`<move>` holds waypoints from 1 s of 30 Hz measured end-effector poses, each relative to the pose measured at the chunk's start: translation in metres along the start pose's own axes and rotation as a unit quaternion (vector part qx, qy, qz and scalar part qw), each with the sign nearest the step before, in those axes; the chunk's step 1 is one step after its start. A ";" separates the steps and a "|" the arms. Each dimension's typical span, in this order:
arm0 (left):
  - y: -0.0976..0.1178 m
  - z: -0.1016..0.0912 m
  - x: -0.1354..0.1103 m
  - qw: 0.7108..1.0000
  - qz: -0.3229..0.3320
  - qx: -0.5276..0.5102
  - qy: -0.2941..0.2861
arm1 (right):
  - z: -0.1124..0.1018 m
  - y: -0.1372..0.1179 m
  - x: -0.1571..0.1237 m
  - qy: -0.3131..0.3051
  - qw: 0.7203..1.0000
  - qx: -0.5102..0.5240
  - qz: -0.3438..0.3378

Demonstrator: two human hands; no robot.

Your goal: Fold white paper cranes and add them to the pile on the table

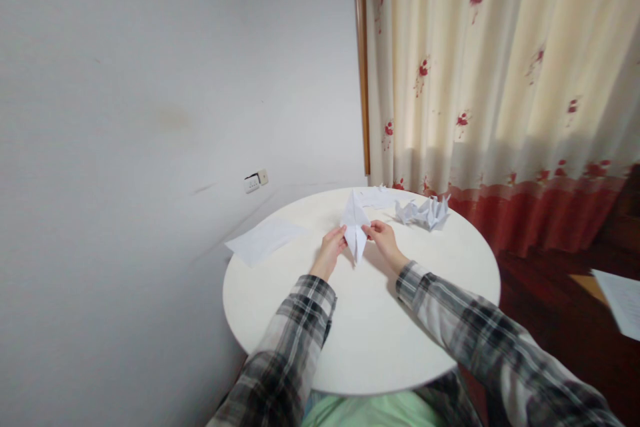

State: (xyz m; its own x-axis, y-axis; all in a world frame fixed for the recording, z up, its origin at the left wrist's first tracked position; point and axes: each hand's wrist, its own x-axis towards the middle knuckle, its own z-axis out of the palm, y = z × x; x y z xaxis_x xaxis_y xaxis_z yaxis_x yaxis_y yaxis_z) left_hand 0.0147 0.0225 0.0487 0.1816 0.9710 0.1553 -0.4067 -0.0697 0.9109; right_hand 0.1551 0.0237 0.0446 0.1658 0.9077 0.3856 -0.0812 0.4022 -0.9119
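Note:
A white sheet of paper folded into a long diamond [355,223] stands between my hands, one point up and one toward me, with a crease down its middle. My left hand [332,245] pinches its left edge between thumb and fingers. On the opposite edge, my right hand [385,240] grips the paper the same way. The fingers behind the paper are partly hidden. Just beyond my right hand, several folded white paper figures [431,213] with pointed tips sit close together on the table.
The round white table [370,347] stands close to the wall. A flat white sheet [267,240] lies at its left edge, and more white paper [377,197] lies at the back. A patterned curtain [475,80] hangs behind. Printed paper [620,300] is at the far right.

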 end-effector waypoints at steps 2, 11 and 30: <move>0.000 0.002 0.000 1.000 0.005 0.011 -0.010 | 0.001 -0.001 -0.001 -0.023 1.000 -0.008 0.002; 0.004 0.001 0.004 0.940 0.180 0.226 0.179 | 0.008 0.010 0.000 -0.046 0.999 0.005 0.006; -0.008 0.021 -0.002 0.973 0.135 0.180 -0.058 | 0.019 -0.019 -0.016 -0.111 0.986 0.107 0.059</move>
State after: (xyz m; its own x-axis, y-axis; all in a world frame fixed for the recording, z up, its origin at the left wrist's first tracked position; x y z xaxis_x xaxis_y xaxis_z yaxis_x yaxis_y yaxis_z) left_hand 0.0362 0.0161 0.0488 0.2200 0.8752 0.4309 -0.1172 -0.4148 0.9023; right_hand 0.1357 0.0036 0.0583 -0.0742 0.9442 0.3208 -0.2973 0.2861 -0.9109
